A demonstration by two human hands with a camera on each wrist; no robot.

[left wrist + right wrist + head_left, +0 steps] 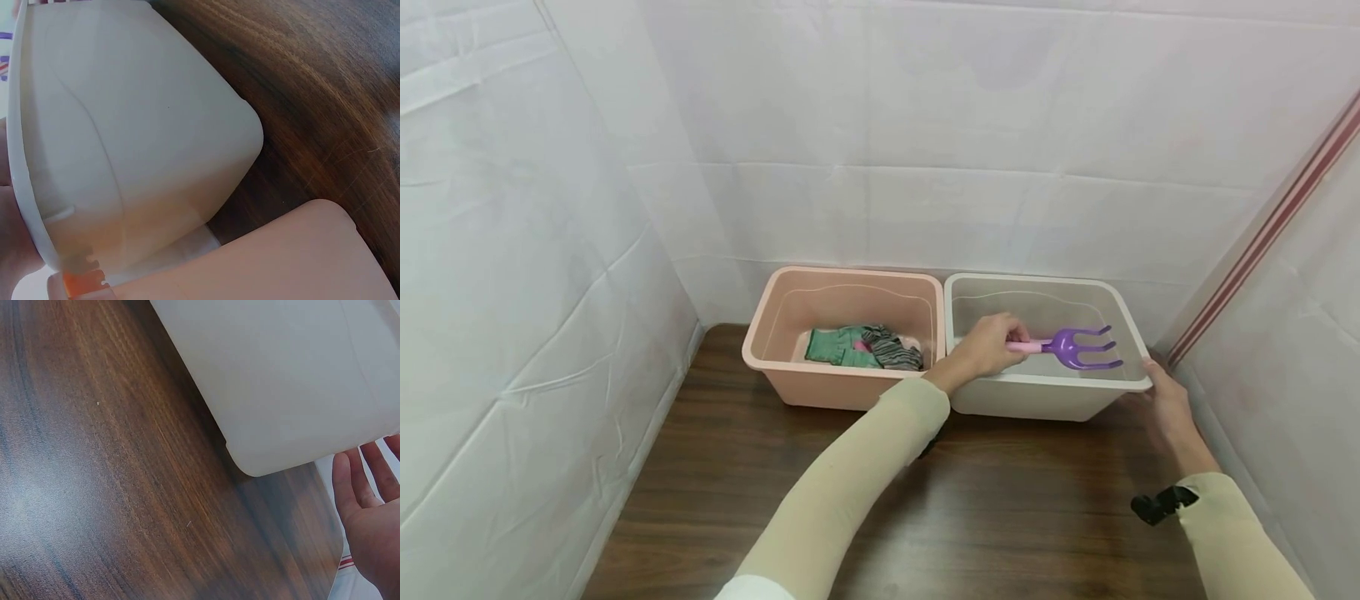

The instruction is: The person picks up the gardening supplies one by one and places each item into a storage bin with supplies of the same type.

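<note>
My left hand (996, 343) grips the pink handle of a purple three-tined hand fork (1070, 346) inside the white bin (1037, 396). The fork's tines point right, toward the bin's far end. In the left wrist view, part of the left hand (19, 244) shows at the bin's rim. My right hand (1168, 408) is at the bin's right end, its fingers against the outer wall near the rim. The right wrist view shows that hand's fingers (362, 481) fairly straight along the white wall.
Left of the white bin stands a pink bin (820, 387), holding green gloves (842, 346) and a grey striped bundle (895, 350). Both bins are on a dark wooden table (1000, 500). White sheeting (865, 125) encloses the back and sides.
</note>
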